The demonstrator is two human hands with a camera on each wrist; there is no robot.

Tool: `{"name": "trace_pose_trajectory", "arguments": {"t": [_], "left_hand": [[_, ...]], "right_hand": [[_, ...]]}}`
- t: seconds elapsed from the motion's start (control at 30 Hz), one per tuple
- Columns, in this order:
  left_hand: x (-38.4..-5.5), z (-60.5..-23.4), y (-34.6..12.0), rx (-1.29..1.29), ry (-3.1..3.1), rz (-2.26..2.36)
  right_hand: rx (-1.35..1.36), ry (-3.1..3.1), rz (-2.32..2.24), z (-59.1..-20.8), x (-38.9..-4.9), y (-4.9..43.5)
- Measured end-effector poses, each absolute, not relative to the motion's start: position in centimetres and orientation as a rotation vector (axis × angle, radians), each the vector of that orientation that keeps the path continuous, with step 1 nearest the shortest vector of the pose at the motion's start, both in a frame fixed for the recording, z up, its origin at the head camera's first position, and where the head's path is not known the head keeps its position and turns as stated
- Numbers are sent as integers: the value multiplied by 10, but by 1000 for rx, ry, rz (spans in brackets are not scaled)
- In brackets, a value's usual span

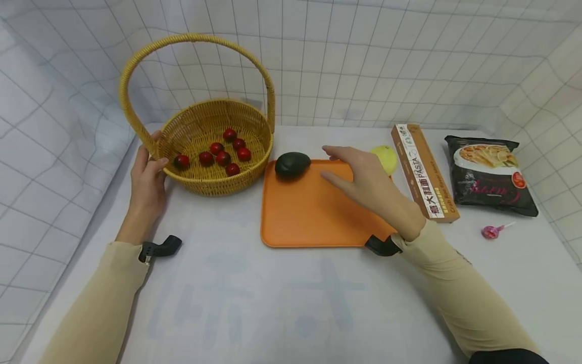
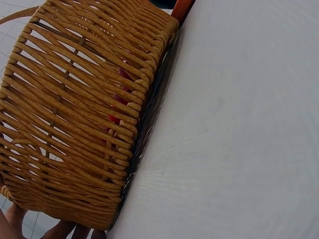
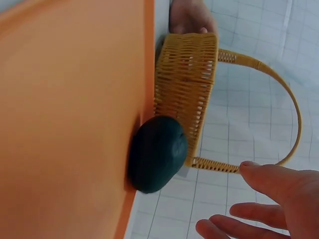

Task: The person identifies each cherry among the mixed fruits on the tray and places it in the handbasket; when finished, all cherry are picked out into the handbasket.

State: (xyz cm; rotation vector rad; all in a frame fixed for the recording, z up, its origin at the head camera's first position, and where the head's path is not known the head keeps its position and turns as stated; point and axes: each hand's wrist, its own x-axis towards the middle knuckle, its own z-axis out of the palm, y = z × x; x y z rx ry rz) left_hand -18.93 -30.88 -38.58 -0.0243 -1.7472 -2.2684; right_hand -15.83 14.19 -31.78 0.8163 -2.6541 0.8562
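A yellow wicker basket point(image 1: 213, 189) with a tall arched handle stands at the back left, several small dark red fruits point(image 1: 223, 158) inside it. My left hand point(image 1: 147, 184) grips the basket's left side by the handle's base, thumb at the rim; its fingertips are partly hidden. My right hand point(image 1: 370, 179) is held above an orange tray point(image 1: 313, 212), fingers spread and nothing between them. A smooth, dark green avocado-like fruit point(image 1: 292, 165) lies at the tray's back left corner, also seen near the basket in the right wrist view.
Partly behind my right hand is a yellow-green round fruit point(image 1: 386, 157). Right of it lie a long pasta box point(image 1: 425, 172), a black food packet point(image 1: 491, 174) and a pink lollipop point(image 1: 492, 231). White grid-patterned sheeting point(image 1: 318, 65) surrounds the table at the back and sides.
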Motion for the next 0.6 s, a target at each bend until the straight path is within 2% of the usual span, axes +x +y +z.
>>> {"name": "trace_pose_trajectory", "arguments": {"t": [0.37, 0.6], "left_hand": [[-182, -393, -311, 18, -1768, -2289], [-160, -396, -307, 110, -1788, -2268]], "right_hand": [[725, -2623, 676, -337, -128, 196], [646, -2611, 563, -346, -110, 237]]}}
